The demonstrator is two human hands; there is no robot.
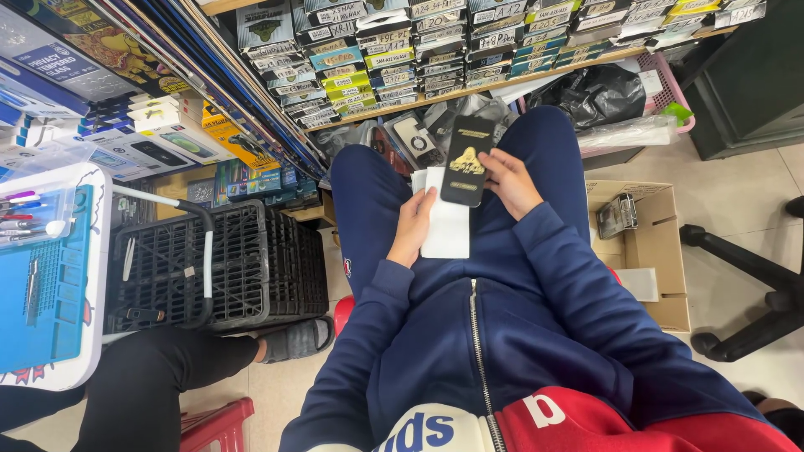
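Pale tiled floor point(737, 192), wooden shelf point(536, 75) (crammed with boxes), black crate point(251, 259)

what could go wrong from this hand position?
1. The black flat pack is pinched near its edges between the left hand and right hand, over the lap; it could slip and fall to the floor.
2. The white sleeves lie loose on the thigh, only partly under the left hand, and may slide off.
3. The open cardboard box and black crate stand close on either side, so a dropped piece could land in them.
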